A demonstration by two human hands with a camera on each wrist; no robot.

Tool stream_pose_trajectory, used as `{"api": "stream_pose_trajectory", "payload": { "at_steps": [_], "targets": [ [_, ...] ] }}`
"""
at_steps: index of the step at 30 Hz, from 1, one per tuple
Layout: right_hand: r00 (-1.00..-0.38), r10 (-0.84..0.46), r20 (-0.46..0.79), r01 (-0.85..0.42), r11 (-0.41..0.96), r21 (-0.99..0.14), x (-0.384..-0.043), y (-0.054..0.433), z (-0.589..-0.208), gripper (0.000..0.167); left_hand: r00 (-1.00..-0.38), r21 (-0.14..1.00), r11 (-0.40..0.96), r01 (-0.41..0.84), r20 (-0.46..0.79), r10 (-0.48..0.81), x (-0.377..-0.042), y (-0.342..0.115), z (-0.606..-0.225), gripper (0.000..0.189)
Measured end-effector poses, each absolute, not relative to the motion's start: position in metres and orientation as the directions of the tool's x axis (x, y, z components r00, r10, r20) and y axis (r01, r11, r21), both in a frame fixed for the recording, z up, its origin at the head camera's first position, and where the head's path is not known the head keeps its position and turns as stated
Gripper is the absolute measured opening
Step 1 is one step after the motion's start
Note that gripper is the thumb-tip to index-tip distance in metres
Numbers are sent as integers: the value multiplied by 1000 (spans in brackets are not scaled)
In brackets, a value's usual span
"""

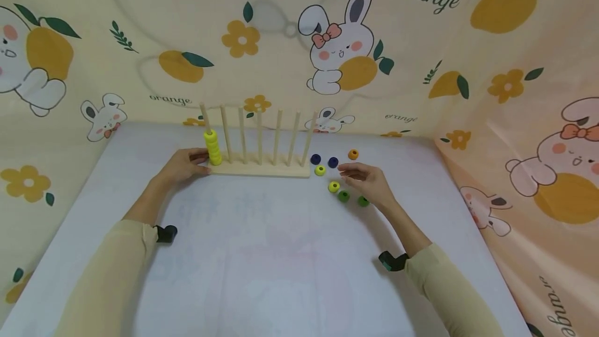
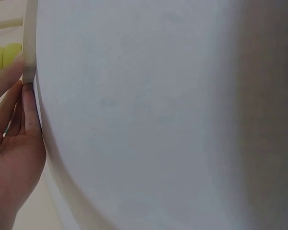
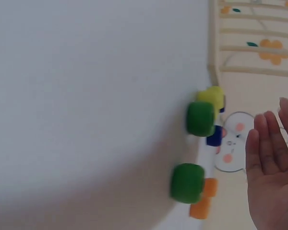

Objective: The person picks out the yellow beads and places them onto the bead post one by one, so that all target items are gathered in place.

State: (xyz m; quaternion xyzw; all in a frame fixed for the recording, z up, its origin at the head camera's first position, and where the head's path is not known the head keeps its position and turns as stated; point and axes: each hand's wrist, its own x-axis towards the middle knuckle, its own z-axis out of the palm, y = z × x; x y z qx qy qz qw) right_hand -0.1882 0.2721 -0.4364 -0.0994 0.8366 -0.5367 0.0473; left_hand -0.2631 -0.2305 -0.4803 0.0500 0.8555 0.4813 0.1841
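L hand (image 1: 183, 166) rests vs the left end of the wooden peg rack (image 1: 260, 169), fingers straight & together, flat on the base edge, nothing gripped. Yellow bead stack (image 1: 213, 147) sits on the leftmost peg, just beside that hand. R hand (image 1: 367, 180) hovers flat over loose beads on the white table (image 1: 262, 264), fingers straight, slightly apart, holding nothing. Nearest: yellow bead (image 1: 334, 186), 2 green beads (image 1: 343, 196), blue beads (image 1: 333, 162) & orange bead (image 1: 353, 154) near the rack's right end
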Motion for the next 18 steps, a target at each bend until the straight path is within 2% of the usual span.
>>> {"api": "stream_pose_trajectory", "payload": {
  "at_steps": [7, 18],
  "targets": [
    [-978, -208, -10, -78, 409, -909, -184, 273, -452, 37, -928, 849, 521, -92, -262, 263, -263, -230, -482, 75],
    [-977, -198, -72, -63, 602, -796, -185, 266, -462, 33, -931, 836, 538, -104, -272, 243, -262, -229, -480, 74]
  ]
}}
